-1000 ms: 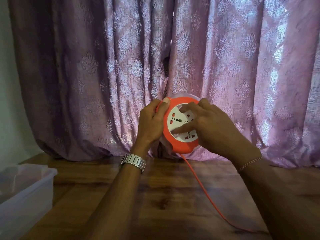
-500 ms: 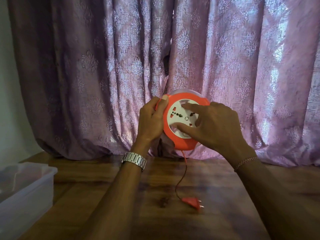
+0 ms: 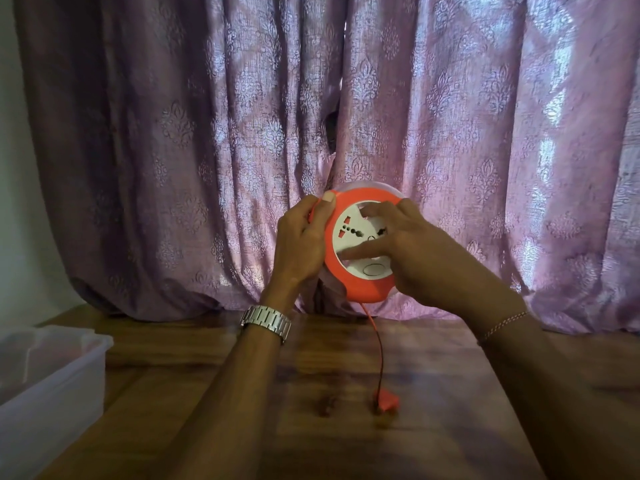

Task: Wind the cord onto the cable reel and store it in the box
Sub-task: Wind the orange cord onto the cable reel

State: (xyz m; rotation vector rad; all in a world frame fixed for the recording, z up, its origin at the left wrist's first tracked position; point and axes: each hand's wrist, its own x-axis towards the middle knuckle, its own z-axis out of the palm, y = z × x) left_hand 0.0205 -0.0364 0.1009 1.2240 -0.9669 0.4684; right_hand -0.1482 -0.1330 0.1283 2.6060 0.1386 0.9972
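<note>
I hold a round orange cable reel (image 3: 367, 289) with a white socket face upright above the wooden table (image 3: 346, 427). My left hand (image 3: 301, 244) grips its left rim, thumb on the orange edge. My right hand (image 3: 412, 251) covers the right side, its fingers spread over the white face and curled round the right rim. A short length of orange cord (image 3: 378, 344) hangs from the reel's underside down to the orange plug (image 3: 387, 403), which is blurred and low over the table.
A translucent white plastic box (image 3: 52, 379) stands at the table's left edge. A purple patterned curtain (image 3: 173, 150) hangs close behind the reel along the table's far side.
The long cord that trailed off to the lower right has been drawn in; only a short piece with the plug hangs now. My right hand's fingers have shifted round on the white face.
</note>
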